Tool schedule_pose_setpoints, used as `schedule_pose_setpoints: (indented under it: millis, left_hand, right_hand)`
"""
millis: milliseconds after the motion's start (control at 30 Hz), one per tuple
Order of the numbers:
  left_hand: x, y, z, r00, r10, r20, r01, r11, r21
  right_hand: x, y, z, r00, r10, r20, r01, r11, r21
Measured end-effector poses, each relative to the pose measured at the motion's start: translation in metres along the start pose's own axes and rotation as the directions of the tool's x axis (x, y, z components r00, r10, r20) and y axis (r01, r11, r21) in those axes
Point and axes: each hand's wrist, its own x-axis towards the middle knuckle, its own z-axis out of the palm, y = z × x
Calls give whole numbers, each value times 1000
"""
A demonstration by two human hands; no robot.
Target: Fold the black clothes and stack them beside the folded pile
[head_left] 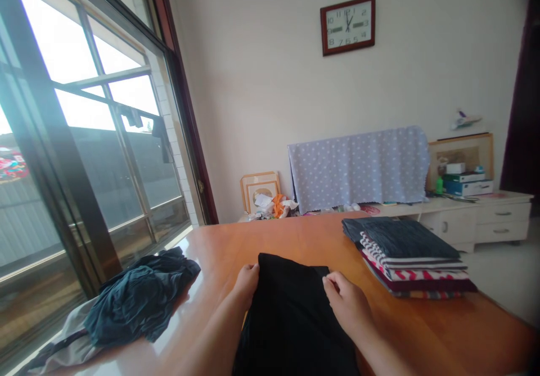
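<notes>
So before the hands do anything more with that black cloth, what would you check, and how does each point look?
1. Left hand on the black garment: ok, fingers at its left edge.
2. Right hand gripping: ok, pinching the top edge.
3. Garment flat on the table: cannot tell, near end out of view.
4. Folded stack apart from it: ok.
5. Dark teal heap apart from it: ok.

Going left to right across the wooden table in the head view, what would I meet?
Crumpled dark teal garment → left hand on the black cloth's edge → black cloth → right hand pinching that cloth → neat stack of folded clothes, dark blue on top, red-and-white striped below, all on the orange-brown wooden table.
</notes>
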Motion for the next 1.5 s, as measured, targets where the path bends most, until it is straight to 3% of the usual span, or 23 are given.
schedule_pose_setpoints:
  millis: [200,433,567,700,1067,1200,1300,1400,1500]
  left_hand:
    - [-5,-7,-3,991,-114,63,119,991,-68]
    - [-37,-12,-20,990,-127,67,125,991,45]
    - [-66,-31,-33,996,-65,53,48,960,274]
    - [-96,-49,-39,998,37,57,-63,831,552]
    - [-128,-57,-60,996,85,-4,-66,807,587]
    - [-139,-44,-57,960,281,4,-224,759,611]
    - [-148,-44,-52,895,426,134,-415,679,606]
    - [-154,-56,-50,858,416,302,-512,633,581]
    - [-153,-66,-51,860,369,351,-510,634,582]
  right_hand:
    - [1,-2,-2,999,27,43,-26,999,-18]
    - [-2,-5,-4,996,-13,89,25,990,-138]
    - [-3,-4,-3,991,-37,129,58,984,-166]
    - [-5,-3,-2,985,-46,166,77,980,-185]
    - [-13,1,-3,982,-82,171,120,967,-226]
    - [-13,-2,-5,986,-102,134,132,961,-243]
    - [-12,-1,-5,985,-108,132,140,955,-262]
    - [-11,2,-4,985,-87,147,127,950,-286]
    - [-12,3,-6,989,-72,132,108,949,-296]
